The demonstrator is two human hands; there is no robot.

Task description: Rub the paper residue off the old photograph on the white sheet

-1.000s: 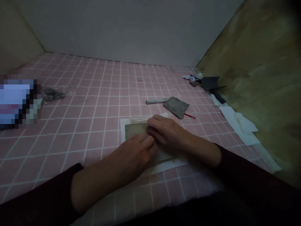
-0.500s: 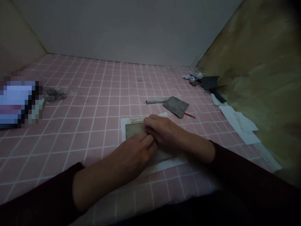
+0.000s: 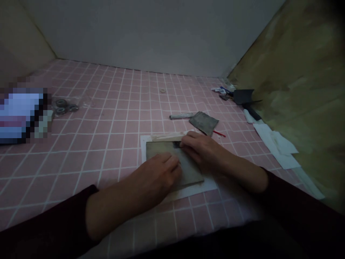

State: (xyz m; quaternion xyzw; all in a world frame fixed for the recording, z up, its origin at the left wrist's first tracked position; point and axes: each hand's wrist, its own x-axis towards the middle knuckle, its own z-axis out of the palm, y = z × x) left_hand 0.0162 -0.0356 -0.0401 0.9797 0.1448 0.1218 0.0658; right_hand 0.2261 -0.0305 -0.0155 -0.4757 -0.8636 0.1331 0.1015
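A flat grey-green square point(image 3: 159, 148) lies on a white sheet point(image 3: 212, 183) close in front of me. My left hand point(image 3: 161, 174) rests over the square's lower left part, its fingers curled together; whatever they pinch is too small to make out. At the square's upper right edge, my right hand point(image 3: 202, 149) has its fingertips pressed together on a small dark piece point(image 3: 176, 144). A pale strip point(image 3: 165, 137) runs along the square's far edge. Beyond my right hand lie a grey cloth-like square point(image 3: 204, 122), a grey tube point(image 3: 181, 116) and a red stick point(image 3: 219, 133).
A pink checked cloth point(image 3: 107, 118) covers the surface. At left are a blurred screen point(image 3: 20, 115) and dark rings point(image 3: 61, 106) in clear plastic. A small ring point(image 3: 162, 91) lies far back. Along the right wall are a dark scoop point(image 3: 242, 97) and white papers point(image 3: 277, 144).
My right hand has moved right, away from my left hand, uncovering more of the square and the small dark piece. The view has shifted slightly.
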